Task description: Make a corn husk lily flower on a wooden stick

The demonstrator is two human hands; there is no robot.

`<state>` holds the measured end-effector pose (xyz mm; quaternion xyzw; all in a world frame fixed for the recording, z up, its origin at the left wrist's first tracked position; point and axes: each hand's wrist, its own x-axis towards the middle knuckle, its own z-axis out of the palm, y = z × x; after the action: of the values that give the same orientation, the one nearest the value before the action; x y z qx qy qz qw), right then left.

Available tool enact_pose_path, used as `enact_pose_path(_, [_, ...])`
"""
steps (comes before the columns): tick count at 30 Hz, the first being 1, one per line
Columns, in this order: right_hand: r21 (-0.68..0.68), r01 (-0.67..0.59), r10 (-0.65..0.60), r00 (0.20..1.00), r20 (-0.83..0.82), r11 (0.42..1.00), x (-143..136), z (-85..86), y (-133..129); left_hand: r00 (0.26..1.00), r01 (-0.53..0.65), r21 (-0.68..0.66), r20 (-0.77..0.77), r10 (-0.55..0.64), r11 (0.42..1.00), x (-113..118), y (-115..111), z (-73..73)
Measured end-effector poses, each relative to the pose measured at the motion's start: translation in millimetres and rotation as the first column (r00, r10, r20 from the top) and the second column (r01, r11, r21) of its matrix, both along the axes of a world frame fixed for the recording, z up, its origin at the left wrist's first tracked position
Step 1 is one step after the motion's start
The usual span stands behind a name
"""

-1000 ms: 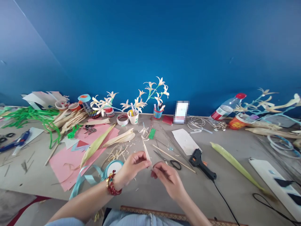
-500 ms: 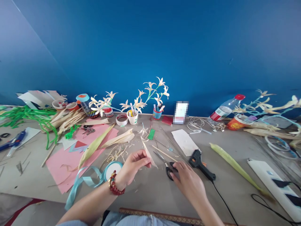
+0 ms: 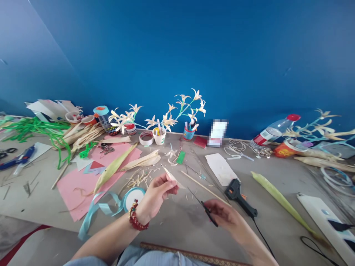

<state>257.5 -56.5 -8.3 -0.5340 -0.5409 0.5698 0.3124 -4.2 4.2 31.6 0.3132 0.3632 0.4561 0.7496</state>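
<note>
My left hand (image 3: 155, 195), a red bead bracelet at its wrist, pinches a pale, pointed strip of corn husk (image 3: 168, 173) between thumb and fingers. To its right, my right hand (image 3: 224, 215) has its fingers closed around the black handles of a pair of scissors (image 3: 207, 211). The scissors' blades point up and left, apart from the husk strip. A spool of light blue ribbon (image 3: 134, 198) lies beside my left wrist. Small husk trimmings (image 3: 142, 177) are scattered beyond it.
A black glue gun (image 3: 240, 198) lies right of my right hand, its cord running forward. Pink paper (image 3: 72, 192) and husks spread to the left. Behind stand a white cup (image 3: 159, 139) with husk flowers and a tilted bottle (image 3: 270, 133). A power strip (image 3: 323, 218) lies far right.
My right hand has lifted the scissors off the table and turned, with the blades toward the left hand. The husk strip in my left hand now leans more to the left.
</note>
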Motion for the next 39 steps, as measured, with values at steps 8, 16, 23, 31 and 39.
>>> enact_pose_path(8, [-0.154,-0.099,0.026,0.909,-0.415,0.983,-46,-3.3,-16,0.995,-0.063,0.017,0.078,0.062,0.998,6,-6,4.1])
enact_pose_path(16, [-0.058,-0.04,0.012,0.908,-0.419,0.998,-70,-1.1,-18,0.987,-0.099,0.039,0.135,0.093,0.994,11,-10,6.3])
enact_pose_path(23, [-0.013,-0.07,0.058,0.904,-0.423,0.998,-73,5.1,-14,0.987,-0.134,0.102,0.103,0.124,0.986,15,-10,6.6])
enact_pose_path(31, [0.01,-0.008,0.011,0.933,-0.36,1.0,-73,7.6,-12,0.986,-0.159,0.094,0.066,0.153,0.983,17,-9,7.2])
enact_pose_path(39, [-0.011,-0.009,0.004,0.927,-0.375,1.0,-78,15.1,-5,0.995,-0.102,0.094,0.009,0.102,0.99,21,-11,2.7])
